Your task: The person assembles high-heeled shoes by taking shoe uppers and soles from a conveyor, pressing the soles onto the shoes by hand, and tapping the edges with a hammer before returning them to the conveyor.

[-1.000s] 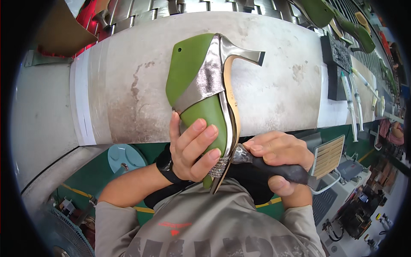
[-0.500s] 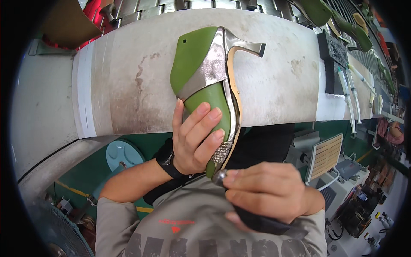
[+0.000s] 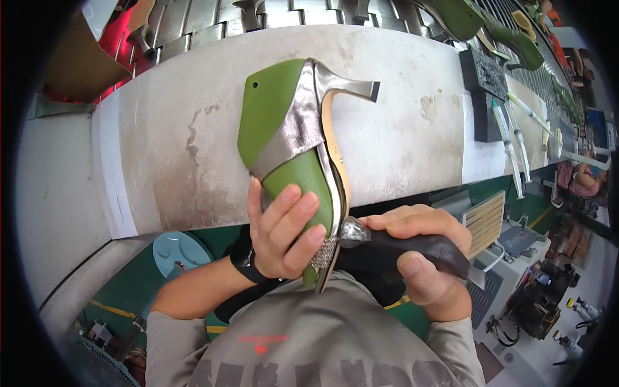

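Observation:
A silver high-heeled sandal (image 3: pixel 302 116) sits on a green shoe last (image 3: pixel 269 97), its slim heel pointing up and right and its toe toward my body. My left hand (image 3: pixel 284 235) grips it around the forefoot, fingers lying over the green last, near the glittery toe strap (image 3: pixel 324 253). In my right hand (image 3: pixel 425 242) is a black-handled tool (image 3: pixel 419 248) with a rounded metal head and a flat metal end. That metal head meets the tan sole edge (image 3: pixel 336 161) close to the strap. My right fingertips are wrapped around the handle.
Behind the sandal lies a stained pale worktable (image 3: pixel 400 142). A black block (image 3: pixel 485 80) and several syringes (image 3: pixel 506 145) are on its right. Beyond runs a metal slat conveyor (image 3: pixel 284 16) carrying other shoes. A light blue stool (image 3: pixel 180 251) stands below left.
My right hand has turned the tool and brought its metal head from below the toe up against the sole's side. The sandal appears slightly lower and further left in view.

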The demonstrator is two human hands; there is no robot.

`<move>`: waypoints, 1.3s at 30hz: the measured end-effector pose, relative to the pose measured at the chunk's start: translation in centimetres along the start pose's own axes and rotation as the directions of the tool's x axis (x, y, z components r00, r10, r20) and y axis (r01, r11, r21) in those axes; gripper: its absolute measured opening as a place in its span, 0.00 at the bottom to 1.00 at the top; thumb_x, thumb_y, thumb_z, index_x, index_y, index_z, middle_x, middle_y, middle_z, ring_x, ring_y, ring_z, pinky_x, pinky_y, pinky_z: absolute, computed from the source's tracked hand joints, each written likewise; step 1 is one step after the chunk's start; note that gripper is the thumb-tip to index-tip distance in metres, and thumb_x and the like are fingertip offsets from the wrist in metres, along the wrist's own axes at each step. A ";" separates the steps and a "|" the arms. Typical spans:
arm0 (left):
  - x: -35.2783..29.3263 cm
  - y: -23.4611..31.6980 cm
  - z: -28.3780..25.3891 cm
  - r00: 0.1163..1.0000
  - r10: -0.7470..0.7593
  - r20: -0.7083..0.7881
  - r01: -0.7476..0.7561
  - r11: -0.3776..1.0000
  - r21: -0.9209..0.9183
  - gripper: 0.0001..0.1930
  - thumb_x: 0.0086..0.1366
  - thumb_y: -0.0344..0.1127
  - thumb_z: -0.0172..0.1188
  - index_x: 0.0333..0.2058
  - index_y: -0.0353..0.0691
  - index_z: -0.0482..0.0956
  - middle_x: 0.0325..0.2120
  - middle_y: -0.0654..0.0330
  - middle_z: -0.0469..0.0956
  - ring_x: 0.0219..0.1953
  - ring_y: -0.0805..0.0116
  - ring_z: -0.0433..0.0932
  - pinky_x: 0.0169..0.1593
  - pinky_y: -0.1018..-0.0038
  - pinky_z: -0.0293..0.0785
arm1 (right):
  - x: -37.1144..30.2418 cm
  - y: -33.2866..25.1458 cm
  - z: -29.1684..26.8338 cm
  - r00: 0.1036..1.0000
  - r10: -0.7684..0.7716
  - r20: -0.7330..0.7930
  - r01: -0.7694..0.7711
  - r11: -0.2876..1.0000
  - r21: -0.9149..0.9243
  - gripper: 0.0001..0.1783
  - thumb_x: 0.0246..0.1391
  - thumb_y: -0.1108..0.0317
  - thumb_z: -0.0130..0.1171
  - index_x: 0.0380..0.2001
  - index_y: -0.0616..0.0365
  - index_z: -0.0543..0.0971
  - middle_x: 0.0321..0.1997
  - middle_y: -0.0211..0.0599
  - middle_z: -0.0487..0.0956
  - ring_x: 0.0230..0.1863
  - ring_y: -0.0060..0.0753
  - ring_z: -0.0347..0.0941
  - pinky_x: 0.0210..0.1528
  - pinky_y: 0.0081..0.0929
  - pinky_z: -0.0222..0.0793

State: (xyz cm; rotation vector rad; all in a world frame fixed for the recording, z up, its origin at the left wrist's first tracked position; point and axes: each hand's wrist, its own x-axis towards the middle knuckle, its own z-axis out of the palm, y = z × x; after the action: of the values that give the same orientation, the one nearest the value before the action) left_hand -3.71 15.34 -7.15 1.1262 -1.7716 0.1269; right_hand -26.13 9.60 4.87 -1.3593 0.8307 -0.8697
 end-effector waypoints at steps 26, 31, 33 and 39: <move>-0.5 0.6 0.6 0.998 -0.026 -0.053 0.026 1.000 0.012 0.18 0.75 0.42 0.56 0.61 0.54 0.69 0.60 0.64 0.76 0.66 0.61 0.73 0.72 0.23 0.53 | 13.6 -3.8 0.9 0.961 0.278 0.017 -0.259 0.915 -0.310 0.17 0.55 0.66 0.67 0.41 0.71 0.82 0.41 0.54 0.88 0.45 0.40 0.87 0.55 0.33 0.80; -0.1 0.4 0.6 0.999 -0.013 -0.041 0.015 0.998 0.054 0.20 0.73 0.39 0.60 0.61 0.52 0.67 0.59 0.61 0.76 0.64 0.58 0.75 0.72 0.25 0.56 | 12.8 -3.2 -0.5 0.936 0.335 0.105 -0.294 0.912 -0.287 0.14 0.54 0.69 0.66 0.39 0.70 0.84 0.41 0.50 0.89 0.45 0.35 0.86 0.52 0.29 0.79; 0.2 0.6 0.4 0.999 -0.008 -0.031 0.009 0.999 0.051 0.20 0.74 0.38 0.60 0.61 0.51 0.67 0.60 0.60 0.76 0.64 0.57 0.75 0.71 0.24 0.56 | 12.3 -3.3 -0.9 0.949 0.297 0.110 -0.248 0.912 -0.328 0.13 0.54 0.69 0.66 0.38 0.69 0.84 0.39 0.47 0.89 0.43 0.31 0.85 0.50 0.27 0.78; 0.3 0.1 0.2 1.000 0.012 -0.011 -0.012 0.999 0.041 0.17 0.74 0.34 0.59 0.59 0.47 0.68 0.60 0.53 0.77 0.64 0.51 0.76 0.71 0.25 0.57 | 10.3 -2.9 -0.6 0.967 0.241 0.084 -0.214 0.943 -0.254 0.12 0.58 0.66 0.71 0.37 0.66 0.85 0.29 0.31 0.85 0.30 0.14 0.76 0.32 0.17 0.69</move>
State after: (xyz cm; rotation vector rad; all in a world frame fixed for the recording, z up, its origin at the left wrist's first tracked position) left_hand -3.97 15.09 -6.99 1.1421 -1.7729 0.1769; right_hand -22.07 0.09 7.73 -1.4758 1.0080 -0.5165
